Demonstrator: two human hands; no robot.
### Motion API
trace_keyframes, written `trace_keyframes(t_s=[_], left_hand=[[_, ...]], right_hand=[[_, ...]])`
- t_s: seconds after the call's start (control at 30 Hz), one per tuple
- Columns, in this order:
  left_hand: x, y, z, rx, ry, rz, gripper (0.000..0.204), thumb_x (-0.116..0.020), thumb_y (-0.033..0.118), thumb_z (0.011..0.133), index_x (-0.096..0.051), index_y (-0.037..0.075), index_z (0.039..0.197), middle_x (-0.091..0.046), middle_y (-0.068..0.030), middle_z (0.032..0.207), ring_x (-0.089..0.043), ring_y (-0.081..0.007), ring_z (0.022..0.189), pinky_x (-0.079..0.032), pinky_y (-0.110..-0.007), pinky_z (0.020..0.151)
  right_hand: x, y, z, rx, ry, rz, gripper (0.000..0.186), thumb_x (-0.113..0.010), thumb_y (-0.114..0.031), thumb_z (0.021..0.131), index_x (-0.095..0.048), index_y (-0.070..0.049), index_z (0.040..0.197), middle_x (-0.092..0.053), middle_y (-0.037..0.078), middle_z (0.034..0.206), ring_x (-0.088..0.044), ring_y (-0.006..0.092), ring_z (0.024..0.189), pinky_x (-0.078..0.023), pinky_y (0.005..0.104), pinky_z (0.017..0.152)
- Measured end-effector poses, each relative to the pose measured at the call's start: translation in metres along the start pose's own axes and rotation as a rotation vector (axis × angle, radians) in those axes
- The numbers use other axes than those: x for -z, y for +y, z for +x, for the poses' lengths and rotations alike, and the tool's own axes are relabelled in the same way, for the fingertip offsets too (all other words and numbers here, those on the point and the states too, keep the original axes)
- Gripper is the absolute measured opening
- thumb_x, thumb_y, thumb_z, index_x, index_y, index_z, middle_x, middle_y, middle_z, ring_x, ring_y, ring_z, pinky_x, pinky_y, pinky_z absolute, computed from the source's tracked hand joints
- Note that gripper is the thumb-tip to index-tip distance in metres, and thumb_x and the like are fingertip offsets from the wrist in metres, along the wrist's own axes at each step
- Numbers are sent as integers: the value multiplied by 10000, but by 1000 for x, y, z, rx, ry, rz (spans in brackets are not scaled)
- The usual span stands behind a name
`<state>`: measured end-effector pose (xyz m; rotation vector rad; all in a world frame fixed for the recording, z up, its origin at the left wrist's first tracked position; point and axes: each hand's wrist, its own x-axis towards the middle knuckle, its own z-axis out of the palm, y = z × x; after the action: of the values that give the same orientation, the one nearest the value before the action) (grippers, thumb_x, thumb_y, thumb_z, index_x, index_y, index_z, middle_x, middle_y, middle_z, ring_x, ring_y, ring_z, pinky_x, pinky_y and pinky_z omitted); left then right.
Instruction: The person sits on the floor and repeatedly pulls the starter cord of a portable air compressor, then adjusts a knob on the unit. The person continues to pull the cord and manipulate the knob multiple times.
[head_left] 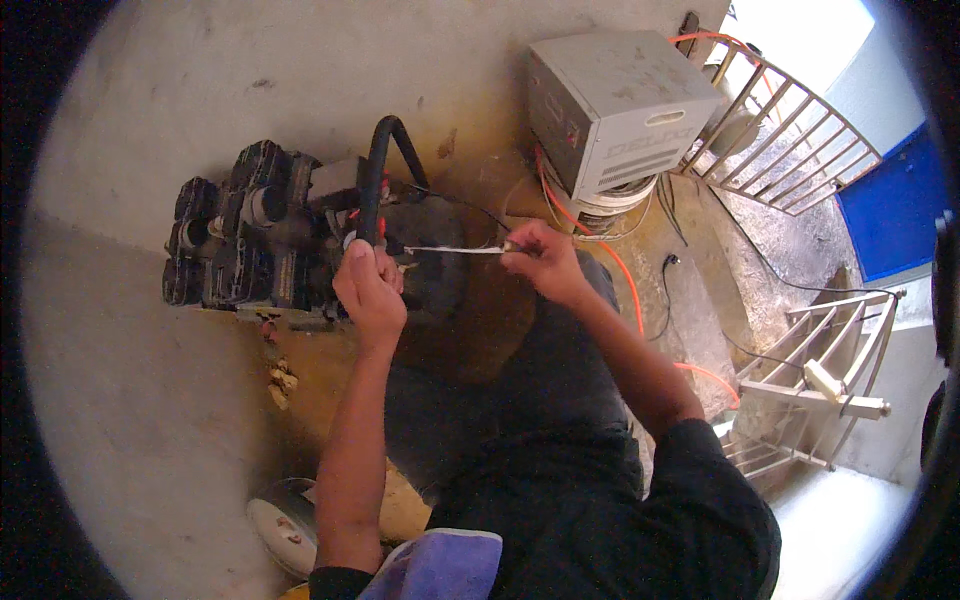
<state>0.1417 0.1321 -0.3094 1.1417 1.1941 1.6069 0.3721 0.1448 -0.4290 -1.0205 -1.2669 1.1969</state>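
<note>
My left hand (370, 285) is closed, its fingers curled at the lower end of a black tubular handle (378, 160) on an air compressor (250, 230). What its fingertips hold is hidden. My right hand (545, 262) is closed in a pinch on one end of a thin white strip (455, 249). The strip runs nearly straight and level toward my left hand, its other end close to those fingers. Behind it is the compressor's dark, rounded tank (430, 235). A thin black cable (460, 203) runs from near the handle toward my right hand.
A grey metal box (625, 110) stands on a white bucket (620, 200) against the wall. An orange hose (630, 275) trails along the floor at right. Metal railings (780, 135) lean beyond it. A round white lid-like object (285, 525) lies at lower left.
</note>
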Motion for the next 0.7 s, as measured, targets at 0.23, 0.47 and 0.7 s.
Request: trace_keyframes(t_s=[0.23,0.47,0.7], left_hand=[[2,-1,0,39,37,12,431,-425,341,994,-316,109,647,-343,9,554,-314,-96,461,-247,-272,430],[-2,2,0,35,95,-14,446,-434,373,996,-336,114,646,-352,-3,532,-315,-114,441,-280,-292,444],[-5,10,0,75,60,34,448,-412,390,998,-331,105,662,-346,-11,525,-314,-122,435,-298,-302,444]], right_hand=[[62,-24,-49,-182,165,-61,222,-760,-79,767,-677,-19,964,-652,41,952,-602,142,900,-483,281,828],[54,-25,-64,62,-5,-432,298,-747,-142,791,-666,-37,1057,-695,81,898,-655,202,817,-514,337,754],[-71,84,-10,32,-312,-809,204,-640,-168,792,-661,-55,961,-675,204,927,-655,396,857,-535,492,742]])
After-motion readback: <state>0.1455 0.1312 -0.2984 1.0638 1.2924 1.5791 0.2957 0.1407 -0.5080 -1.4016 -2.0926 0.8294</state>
